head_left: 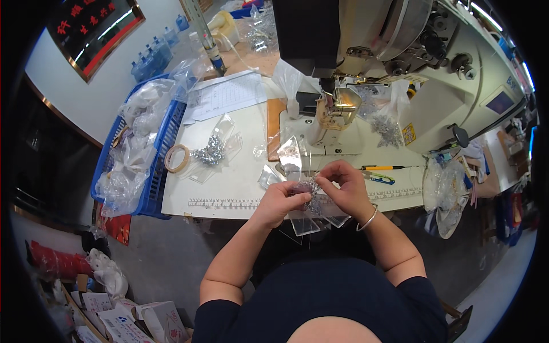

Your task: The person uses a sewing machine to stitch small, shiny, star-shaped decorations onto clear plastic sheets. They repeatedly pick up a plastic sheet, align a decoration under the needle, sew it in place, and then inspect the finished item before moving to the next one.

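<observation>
The thumb and forefinger of the right hand (347, 186) are closed in a pinch at the upper right side of a beaded ornament (314, 207), and its other fingers are curled, with the back of the hand turned up. The thumb of the left hand (279, 201) lies straight along the ornament and presses it against the bent fingers; how the fingers lie underneath, I cannot tell. Both wrists are raised, both elbows are bent outward, and a silver bangle (368, 218) sits around the right wrist.

The ornament is held between the hands, over the front edge of the white table (246, 171). It has a cluster of silvery, glittering beads in its middle, and clear, shiny plastic pieces spread out from it like petals, one pointing upward, others downward.

Just beyond the hands stands the sewing machine (443, 94). To the right lies a yellow-and-black pen (382, 167); to the left, a similar beaded piece (210, 151) touches or nearly touches a tape roll (176, 170).
</observation>
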Available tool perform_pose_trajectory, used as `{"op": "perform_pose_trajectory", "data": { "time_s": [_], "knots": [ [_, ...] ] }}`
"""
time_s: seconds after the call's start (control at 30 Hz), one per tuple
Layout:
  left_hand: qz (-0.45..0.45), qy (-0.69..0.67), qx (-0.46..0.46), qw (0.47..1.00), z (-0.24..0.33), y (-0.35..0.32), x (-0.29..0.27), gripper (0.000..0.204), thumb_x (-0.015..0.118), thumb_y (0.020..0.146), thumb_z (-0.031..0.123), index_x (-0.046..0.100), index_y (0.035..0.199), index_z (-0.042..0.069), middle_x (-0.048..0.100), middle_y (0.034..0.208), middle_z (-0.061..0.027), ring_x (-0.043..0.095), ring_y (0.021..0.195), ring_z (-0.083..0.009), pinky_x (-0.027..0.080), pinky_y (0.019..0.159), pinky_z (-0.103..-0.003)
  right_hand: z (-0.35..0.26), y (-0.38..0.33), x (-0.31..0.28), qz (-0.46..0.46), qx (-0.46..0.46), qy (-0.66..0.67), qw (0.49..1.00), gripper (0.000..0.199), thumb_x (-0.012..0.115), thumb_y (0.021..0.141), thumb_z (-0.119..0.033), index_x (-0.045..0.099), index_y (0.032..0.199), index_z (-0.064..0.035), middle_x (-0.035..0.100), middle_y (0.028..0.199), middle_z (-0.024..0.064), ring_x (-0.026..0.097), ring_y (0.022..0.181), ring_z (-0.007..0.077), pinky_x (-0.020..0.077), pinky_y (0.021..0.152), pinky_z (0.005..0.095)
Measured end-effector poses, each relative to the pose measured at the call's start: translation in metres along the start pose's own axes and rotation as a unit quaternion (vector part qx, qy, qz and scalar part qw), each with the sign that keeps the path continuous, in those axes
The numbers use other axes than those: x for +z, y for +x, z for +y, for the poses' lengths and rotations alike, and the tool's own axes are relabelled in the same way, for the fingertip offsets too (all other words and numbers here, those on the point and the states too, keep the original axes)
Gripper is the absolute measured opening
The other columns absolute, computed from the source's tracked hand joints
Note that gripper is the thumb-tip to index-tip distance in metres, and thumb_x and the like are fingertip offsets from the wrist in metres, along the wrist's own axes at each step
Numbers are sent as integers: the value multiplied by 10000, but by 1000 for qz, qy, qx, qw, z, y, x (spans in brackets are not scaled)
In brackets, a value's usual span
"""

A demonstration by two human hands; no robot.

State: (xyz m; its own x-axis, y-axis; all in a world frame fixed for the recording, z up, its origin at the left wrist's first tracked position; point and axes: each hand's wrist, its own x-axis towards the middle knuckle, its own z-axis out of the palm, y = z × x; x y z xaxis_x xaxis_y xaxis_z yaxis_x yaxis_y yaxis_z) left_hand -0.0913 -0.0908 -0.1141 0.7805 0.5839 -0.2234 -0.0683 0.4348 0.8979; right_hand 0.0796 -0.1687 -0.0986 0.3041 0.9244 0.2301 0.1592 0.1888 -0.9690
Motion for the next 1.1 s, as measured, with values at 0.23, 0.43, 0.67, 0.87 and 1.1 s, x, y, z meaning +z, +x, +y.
{"op": "perform_pose_trajectory", "data": {
  "time_s": [0.23, 0.43, 0.67, 0.87, 1.1],
  "knots": [
    [25, 7, 18, 999, -8, 2, -1, 157, 630, 785, 55, 604, 921, -20, 627, 852, -68, 598, 748, -122, 494, 680, -255, -2, -6, 8, 52, -58, -42, 996, 118, 666, 761, -29, 585, 847, -18, 602, 864, 47, 586, 786, 90, 508, 665, 231],
    [42, -3, 37, 998, -9, 2, 4, 126, 642, 779, 84, 616, 862, -7, 621, 774, -43, 569, 674, -94, 470, 611, -233, 3, -2, 2, 23, -10, 45, 999, 257, 683, 742, -13, 569, 973, -10, 574, 924, 43, 575, 817, 84, 495, 655, 203],
    [41, 8, 22, 999, -9, 1, 5, 162, 624, 787, 43, 576, 933, -10, 614, 841, -59, 578, 717, -104, 476, 659, -240, 4, -4, 0, -28, 141, 179, 973, 426, 706, 726, -5, 508, 1103, 4, 583, 830, 24, 564, 721, 79, 475, 668, 210],
    [0, -2, 21, 1000, -7, 1, 3, 205, 642, 797, 69, 566, 968, -15, 615, 908, -79, 590, 790, -122, 487, 708, -254, 10, -5, 2, -8, 140, 153, 978, 387, 719, 723, -35, 535, 1061, 12, 567, 767, 0, 562, 696, 69, 466, 640, 206],
    [-37, -148, -66, 986, 12, -4, 3, 287, 590, 847, 123, 542, 1095, -16, 610, 1009, -68, 597, 908, -140, 503, 780, -296, 2, -1, 3, 4, 141, 165, 976, 367, 717, 724, -41, 544, 1044, 10, 563, 736, 5, 572, 657, 82, 467, 617, 209]
  ]
}}
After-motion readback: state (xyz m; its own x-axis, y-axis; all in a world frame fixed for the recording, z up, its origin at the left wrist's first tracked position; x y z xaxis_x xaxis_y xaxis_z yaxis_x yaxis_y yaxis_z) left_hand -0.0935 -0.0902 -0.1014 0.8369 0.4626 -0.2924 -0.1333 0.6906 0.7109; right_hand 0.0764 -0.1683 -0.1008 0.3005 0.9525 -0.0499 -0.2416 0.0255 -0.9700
